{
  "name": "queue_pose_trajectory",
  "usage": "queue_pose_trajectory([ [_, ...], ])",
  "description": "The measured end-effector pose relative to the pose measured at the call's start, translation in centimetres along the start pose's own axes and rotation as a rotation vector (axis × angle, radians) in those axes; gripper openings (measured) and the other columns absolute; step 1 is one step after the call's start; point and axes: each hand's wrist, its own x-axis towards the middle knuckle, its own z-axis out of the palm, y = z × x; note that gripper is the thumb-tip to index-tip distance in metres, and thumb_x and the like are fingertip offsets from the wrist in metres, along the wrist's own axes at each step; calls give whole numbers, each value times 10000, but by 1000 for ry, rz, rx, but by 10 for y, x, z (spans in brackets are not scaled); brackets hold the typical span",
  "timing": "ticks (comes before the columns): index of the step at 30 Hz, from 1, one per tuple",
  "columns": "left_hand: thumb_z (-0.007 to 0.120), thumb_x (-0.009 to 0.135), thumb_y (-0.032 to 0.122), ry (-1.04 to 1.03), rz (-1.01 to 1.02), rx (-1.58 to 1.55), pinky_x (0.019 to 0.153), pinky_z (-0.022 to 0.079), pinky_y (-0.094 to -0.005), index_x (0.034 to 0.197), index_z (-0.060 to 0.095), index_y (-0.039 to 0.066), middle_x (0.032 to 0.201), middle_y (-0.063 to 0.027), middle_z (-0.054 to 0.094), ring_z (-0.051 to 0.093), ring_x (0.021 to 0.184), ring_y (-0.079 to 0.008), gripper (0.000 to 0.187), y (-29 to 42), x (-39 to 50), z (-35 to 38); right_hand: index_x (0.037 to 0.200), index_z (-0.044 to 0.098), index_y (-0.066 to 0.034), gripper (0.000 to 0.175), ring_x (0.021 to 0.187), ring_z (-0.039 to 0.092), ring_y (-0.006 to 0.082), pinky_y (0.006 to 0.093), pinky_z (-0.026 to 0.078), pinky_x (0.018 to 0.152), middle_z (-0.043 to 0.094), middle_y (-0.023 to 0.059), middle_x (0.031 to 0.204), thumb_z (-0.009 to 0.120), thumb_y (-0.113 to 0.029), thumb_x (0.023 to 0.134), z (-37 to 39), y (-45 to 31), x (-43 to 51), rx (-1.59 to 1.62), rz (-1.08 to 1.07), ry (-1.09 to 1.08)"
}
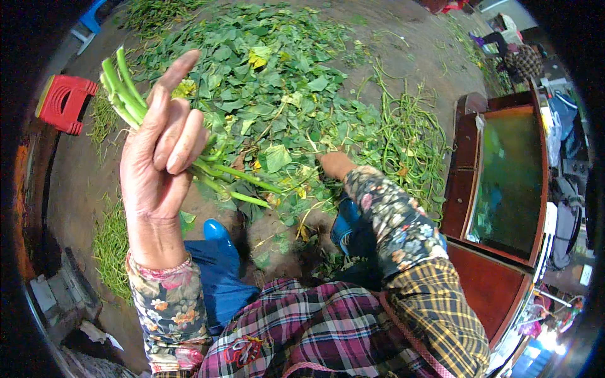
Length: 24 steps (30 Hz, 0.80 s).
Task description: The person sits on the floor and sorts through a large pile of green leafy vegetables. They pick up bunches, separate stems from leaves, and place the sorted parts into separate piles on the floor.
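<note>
My left hand (pixel 165 141) is raised at the left, closed round a bundle of green leaf stalks (pixel 124 92) with its index finger pointing up. The stalks' cut ends stick out above the hand, and their other ends reach to the lower right. My right hand (pixel 336 165) reaches down into the large heap of green leafy vines (pixel 264 108) on the floor. Its fingers are hidden among the leaves, so what it touches cannot be told. Some leaves are yellow. To the right of the heap lies a tangle of long bare stalks (pixel 406 141).
A red plastic stool (pixel 67 104) stands at the left, with a pile of thin green stems (pixel 111 250) below it. A brown wooden cabinet with a glass panel (pixel 505 179) is at the right. Another person (pixel 522 61) is at the upper right. My blue boots (pixel 217 230) are at the heap's near edge.
</note>
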Motion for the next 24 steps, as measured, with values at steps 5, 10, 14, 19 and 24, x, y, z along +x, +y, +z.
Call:
queue_pose_trajectory([
  [5, 518, 1060, 238, 19, -35, 97, 546, 309, -221, 1177, 596, -100, 560, 77, 310, 362, 571, -81, 366, 1, -2, -14, 996, 735, -4, 241, 1021, 686, 406, 471, 563, 863, 704, 251, 1089, 648, -153, 829, 44, -20, -5, 77, 70, -191],
  [10, 534, 1054, 250, 119, -14, 74, 537, 321, -215, 1051, 603, -79, 644, 20, 363, 458, 715, -133, 335, 7, 4, -35, 1007, 733, -21, 277, 965, 693, 389, 467, 560, 837, 709, 239, 1036, 640, -212, 830, -48, 2, 3, 110, 93, 3],
  [14, 574, 1034, 224, 161, 32, 19, 478, 351, -185, 1059, 621, -57, 745, -24, 554, 545, 697, -130, 286, 5, 13, -42, 957, 724, -50, 217, 965, 664, 416, 495, 529, 842, 701, 226, 985, 665, -246, 886, -164, 13, -38, 210, 6, 393],
  [19, 576, 1033, 222, 257, 92, 102, 469, 371, -182, 1026, 681, -1, 800, 3, 609, 579, 658, -78, 247, 5, 14, -52, 958, 720, -50, 263, 845, 656, 376, 447, 513, 746, 680, 150, 889, 679, -304, 907, -259, -30, -134, 192, -119, 896],
  [24, 645, 991, 189, 356, 142, 152, 468, 325, -174, 1106, 699, 13, 812, 35, 586, 525, 632, -46, 217, 5, 16, -46, 928, 710, -20, 166, 771, 643, 344, 397, 514, 702, 639, 141, 818, 722, -179, 881, -275, -80, -197, 212, -159, 1059],
])
